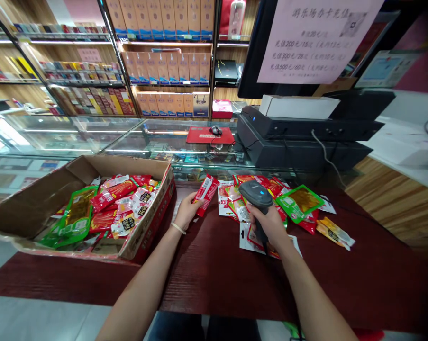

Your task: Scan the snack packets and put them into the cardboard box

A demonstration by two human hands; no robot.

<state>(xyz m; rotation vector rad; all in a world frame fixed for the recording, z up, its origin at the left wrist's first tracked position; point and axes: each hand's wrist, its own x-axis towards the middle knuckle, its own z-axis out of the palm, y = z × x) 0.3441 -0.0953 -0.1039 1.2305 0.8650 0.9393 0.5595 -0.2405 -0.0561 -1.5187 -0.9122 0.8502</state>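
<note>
Between the carton and the pile of packets, my left hand [188,211] grips a red snack packet [207,189], with a white barcode label facing up. My right hand [271,224] is wrapped round the handle of a black barcode scanner [257,194], whose head shows a small blue light. Beneath and behind the scanner lie several red, white and green snack packets [299,202]. A yellowish packet [334,233] rests on the table at their right. To the left stands an open cardboard box [148,232] holding more packets, among them a green one [77,215].
The dark red table [203,274] has a glass counter [128,135] behind it. A red mouse pad [201,135] with a mouse [215,130] lies on the glass. Black till equipment [306,130] and a monitor with a pink notice [316,42] stand at the right.
</note>
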